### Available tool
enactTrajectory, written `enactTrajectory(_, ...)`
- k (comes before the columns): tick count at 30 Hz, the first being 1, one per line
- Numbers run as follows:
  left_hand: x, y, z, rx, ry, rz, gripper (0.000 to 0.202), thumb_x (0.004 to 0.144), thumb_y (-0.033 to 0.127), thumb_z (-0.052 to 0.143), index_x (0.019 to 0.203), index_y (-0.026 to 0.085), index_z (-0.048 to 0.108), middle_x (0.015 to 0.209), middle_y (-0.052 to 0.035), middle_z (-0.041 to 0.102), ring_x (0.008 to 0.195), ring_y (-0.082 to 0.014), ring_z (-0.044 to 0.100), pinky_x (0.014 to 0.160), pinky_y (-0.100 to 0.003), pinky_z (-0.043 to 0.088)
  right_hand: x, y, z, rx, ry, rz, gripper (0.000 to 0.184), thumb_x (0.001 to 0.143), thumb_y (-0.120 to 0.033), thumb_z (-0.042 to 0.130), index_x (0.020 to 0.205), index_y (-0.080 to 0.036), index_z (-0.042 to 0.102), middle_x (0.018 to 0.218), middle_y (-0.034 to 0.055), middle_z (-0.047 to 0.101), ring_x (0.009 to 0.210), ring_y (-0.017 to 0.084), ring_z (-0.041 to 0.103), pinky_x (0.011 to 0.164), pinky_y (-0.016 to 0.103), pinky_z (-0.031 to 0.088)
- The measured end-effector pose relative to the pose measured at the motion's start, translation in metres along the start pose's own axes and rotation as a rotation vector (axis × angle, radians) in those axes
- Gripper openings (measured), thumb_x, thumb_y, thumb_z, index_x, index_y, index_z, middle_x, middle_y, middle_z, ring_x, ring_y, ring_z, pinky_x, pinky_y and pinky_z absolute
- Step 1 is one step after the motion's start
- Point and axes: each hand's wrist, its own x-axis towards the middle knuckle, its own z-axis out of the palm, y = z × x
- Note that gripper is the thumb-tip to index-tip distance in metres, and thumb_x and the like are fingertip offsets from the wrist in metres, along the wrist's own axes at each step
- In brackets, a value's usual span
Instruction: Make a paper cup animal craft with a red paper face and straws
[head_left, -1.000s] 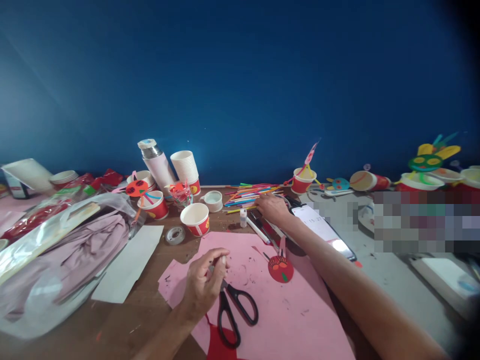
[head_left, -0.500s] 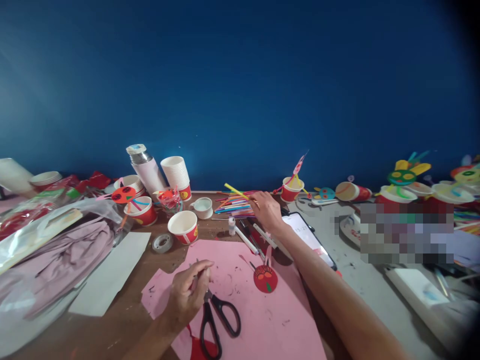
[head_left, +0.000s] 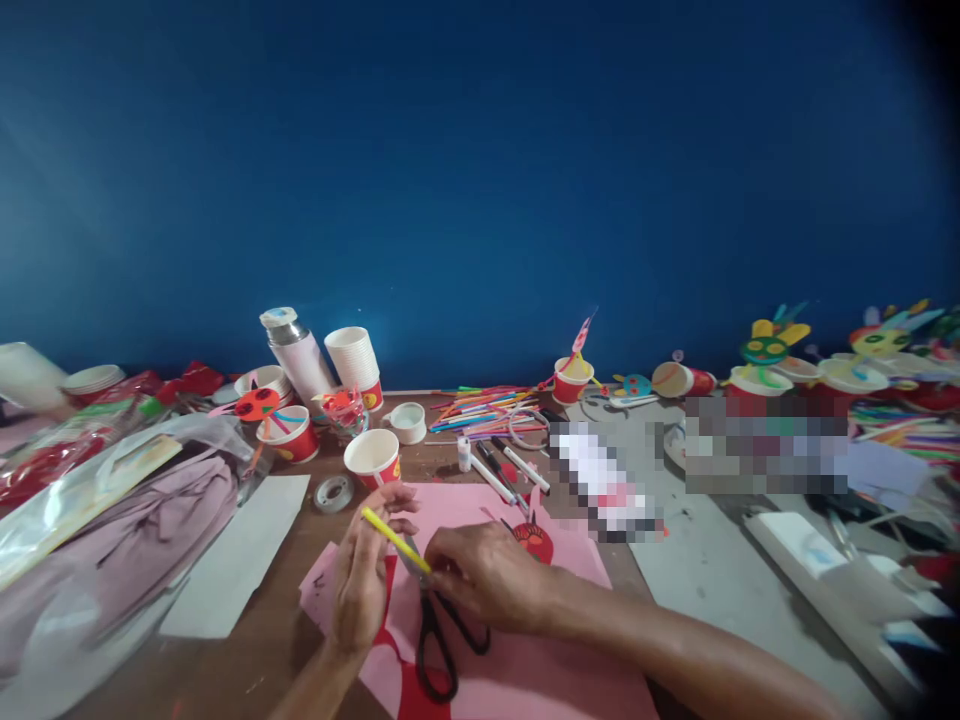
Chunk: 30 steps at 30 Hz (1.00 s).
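Note:
My right hand (head_left: 487, 575) pinches the near end of a yellow straw (head_left: 390, 535), low over the pink paper sheet (head_left: 540, 660). The straw slants up to the left, across the fingers of my left hand (head_left: 364, 570). Those fingers are apart and bent around nothing I can see. Black-handled scissors (head_left: 439, 665) lie partly under my right hand, their blades pointing away between both hands. A red paper piece (head_left: 424, 690) shows beneath the scissors. Just beyond my right hand is a round red paper face (head_left: 536, 541), partly covered by it.
Behind the sheet lie white markers (head_left: 526, 470), a small bottle (head_left: 463, 454) and a pile of coloured straws (head_left: 487, 408). Paper cups (head_left: 373, 455), a tape roll (head_left: 334, 492) and a flask (head_left: 300, 360) stand on the left. Decorated cups (head_left: 761, 380) line the right back.
My right hand has come back from the straw pile toward my left hand, bringing the yellow straw. My left hand has lifted off the scissors' blades and spread its fingers.

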Motion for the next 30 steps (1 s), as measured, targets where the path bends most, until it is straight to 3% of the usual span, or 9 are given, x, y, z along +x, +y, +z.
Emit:
enactTrajectory(4,-0.005,0.019,0.008,-0.108,0.03,-0.09,0.009,0.066,0.026,0.068,0.069,0.018,0.066,0.072,-0.0077,0.064,0.074,-0.0214,0.058,0.062,-0.028,0.048,0.001,-0.002,0.014,0.064,-0.014,0.07,0.018,0.084,-0.031,0.045,0.089,-0.021,0.058,0.076,0.0009,0.068,0.065,0.015,0.061,0.057,0.021,0.038)
enactTrajectory(9,-0.001,0.037,0.021,-0.357,0.044,-0.257,0.024,0.071,0.041,0.064,0.072,0.017,0.063,0.065,-0.0047,0.06,0.063,-0.0174,0.055,0.052,-0.026,0.044,0.002,0.001,0.002,0.121,-0.067,0.028,0.016,0.083,-0.029,0.048,0.09,-0.02,0.06,0.079,0.0001,0.069,0.067,0.012,0.061,0.06,0.018,0.038)
enactTrajectory(12,0.005,0.048,0.022,-0.503,0.097,-0.346,0.023,0.071,0.038,0.065,0.081,0.018,0.061,0.053,0.003,0.05,0.048,-0.0104,0.045,0.047,-0.023,0.04,-0.001,0.007,-0.019,0.104,-0.152,-0.019,0.018,0.083,-0.03,0.05,0.088,-0.021,0.064,0.082,-0.0001,0.069,0.069,0.011,0.06,0.061,0.018,0.038)
enactTrajectory(14,0.007,0.054,0.022,-0.57,0.142,-0.38,0.021,0.073,0.036,0.065,0.082,0.018,0.059,0.046,0.0075,0.039,0.038,-0.0051,0.031,0.04,-0.019,0.032,-0.003,0.014,-0.04,0.094,-0.251,-0.021,0.02,0.082,-0.034,0.052,0.089,-0.021,0.066,0.082,-0.0002,0.07,0.069,0.011,0.06,0.063,0.019,0.038)
enactTrajectory(18,0.001,0.051,0.025,-0.643,0.157,-0.49,0.026,0.07,0.037,0.068,0.083,0.016,0.059,0.044,0.0095,0.031,0.034,-0.0024,0.021,0.034,-0.017,0.019,-0.002,0.039,-0.085,0.062,-0.42,0.047,0.022,0.081,-0.034,0.054,0.093,-0.022,0.067,0.081,0.0001,0.07,0.071,0.013,0.06,0.067,0.022,0.04)
enactTrajectory(20,-0.004,0.041,0.027,-0.66,0.159,-0.55,0.029,0.069,0.039,0.069,0.083,0.017,0.059,0.043,0.0098,0.029,0.034,-0.0021,0.019,0.035,-0.017,0.018,0.007,0.056,-0.101,0.004,-0.365,0.106,0.023,0.085,-0.026,0.046,0.095,-0.022,0.067,0.088,-0.0002,0.07,0.075,0.012,0.06,0.066,0.021,0.04)
enactTrajectory(23,-0.008,0.022,0.027,-0.719,0.125,-0.611,0.03,0.067,0.04,0.07,0.083,0.017,0.058,0.043,0.0097,0.03,0.033,-0.0012,0.015,0.034,-0.017,0.013,0.032,0.088,-0.108,-0.396,-0.129,0.2,0.031,0.09,-0.026,0.036,0.099,-0.025,0.065,0.099,0.0,0.068,0.085,0.015,0.06,0.071,0.024,0.04)
enactTrajectory(25,-0.007,0.01,0.025,-0.755,0.085,-0.678,0.028,0.068,0.039,0.07,0.082,0.017,0.058,0.043,0.0093,0.03,0.034,-0.0013,0.014,0.035,-0.019,0.013,0.052,0.111,-0.102,-0.61,-0.04,0.264,0.034,0.09,-0.021,0.035,0.108,-0.023,0.062,0.107,0.0059,0.065,0.098,0.02,0.057,0.079,0.029,0.038)
enactTrajectory(30,-0.003,-0.005,0.016,-0.813,0.057,-0.775,0.021,0.078,0.038,0.06,0.078,0.017,0.058,0.046,0.0076,0.03,0.035,-0.002,0.016,0.037,-0.02,0.015,0.078,0.148,-0.074,-0.711,-0.019,0.305,0.041,0.084,-0.012,0.04,0.124,-0.019,0.051,0.115,0.0134,0.059,0.11,0.027,0.048,0.086,0.039,0.033)
